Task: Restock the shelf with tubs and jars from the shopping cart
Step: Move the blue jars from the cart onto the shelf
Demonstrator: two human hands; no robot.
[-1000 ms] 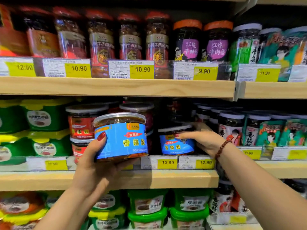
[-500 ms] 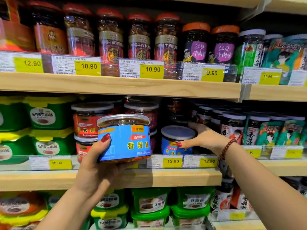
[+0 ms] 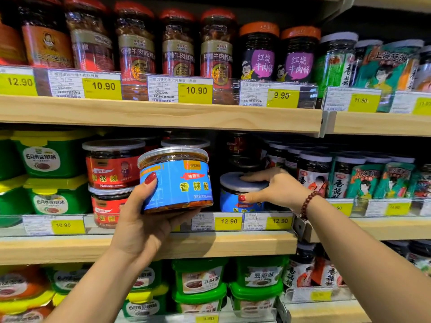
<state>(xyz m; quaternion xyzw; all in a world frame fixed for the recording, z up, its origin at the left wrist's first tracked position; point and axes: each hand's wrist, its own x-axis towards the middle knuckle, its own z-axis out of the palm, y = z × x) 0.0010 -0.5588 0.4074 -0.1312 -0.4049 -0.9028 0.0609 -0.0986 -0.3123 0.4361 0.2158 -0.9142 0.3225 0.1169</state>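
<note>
My left hand (image 3: 142, 220) grips a blue-labelled tub (image 3: 177, 180) with a clear lid from below and the side, holding it in front of the middle shelf (image 3: 210, 243). My right hand (image 3: 275, 187) holds a second blue-labelled tub (image 3: 235, 194) that stands on that shelf, fingers over its grey lid and thumb on its front. The two tubs are apart, the held one to the left and nearer me.
Two stacked red-labelled tubs (image 3: 112, 169) stand left of the held tub, with green tubs (image 3: 49, 157) further left. Dark jars (image 3: 312, 176) fill the shelf to the right. Tall red-capped jars (image 3: 177, 45) line the top shelf. Green tubs (image 3: 198, 280) sit below.
My right hand has shifted from the side of the shelved tub to over its lid, and the tub sits further back. The left hand and its tub have barely moved.
</note>
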